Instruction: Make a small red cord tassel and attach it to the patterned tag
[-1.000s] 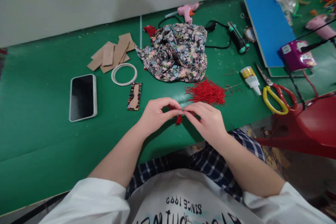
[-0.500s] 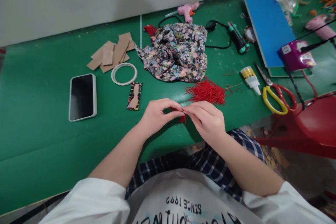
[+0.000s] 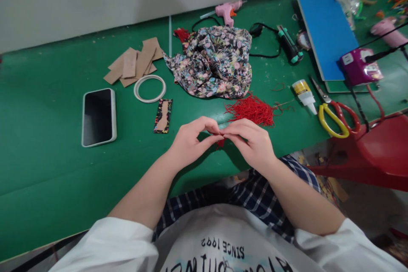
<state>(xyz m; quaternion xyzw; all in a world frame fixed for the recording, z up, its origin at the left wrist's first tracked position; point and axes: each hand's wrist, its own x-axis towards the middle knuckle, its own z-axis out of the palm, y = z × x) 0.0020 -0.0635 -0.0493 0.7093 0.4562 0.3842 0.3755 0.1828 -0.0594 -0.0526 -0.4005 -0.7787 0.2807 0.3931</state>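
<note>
My left hand [image 3: 194, 139] and my right hand [image 3: 253, 139] meet fingertip to fingertip just above the green table near its front edge. Both are closed in a pinch on a small bundle of red threads [image 3: 221, 143]; its loose ends hang below my fingers, and its upper part is hidden by them. Just beyond my right hand lies a larger heap of red threads [image 3: 251, 111]. To the left of my left hand rests a small strip of dark floral fabric with a brown card piece on it [image 3: 163, 116].
Crumpled floral cloth [image 3: 219, 63] lies beyond my hands, a pink glue gun [image 3: 228, 12] behind it. Leftward are brown card pieces [image 3: 129, 63], a white ring [image 3: 137, 95] and a phone [image 3: 99, 117]. Rightward are a glue bottle [image 3: 304, 93], scissors [image 3: 334, 124] and a red chair [image 3: 382, 148].
The fingers of both hands have shifted slightly around the red thread bundle, and less of its hanging ends shows. The other things on the table stay in place.
</note>
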